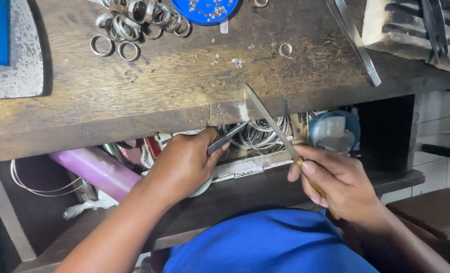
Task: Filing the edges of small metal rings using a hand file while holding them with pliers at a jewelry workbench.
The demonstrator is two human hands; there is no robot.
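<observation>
One worn wooden table (184, 96) fills the top of my view, with a shelf (265, 189) beneath it crammed with a pink tube (96, 169), wire coils (260, 134) and a blue tub (334, 132). Up on the table lie a heap of rings (134, 23) and a blue lid (207, 9) of small stones. My left hand (184, 164) has its grip closed on pliers (227, 139) at the table's edge, while my right hand (338, 184) grips a file (273, 121) by its handle, the blade slanting up against that edge.

Left hand (184, 164) and right hand (338, 184) both clenched, forearms angled inward.
</observation>
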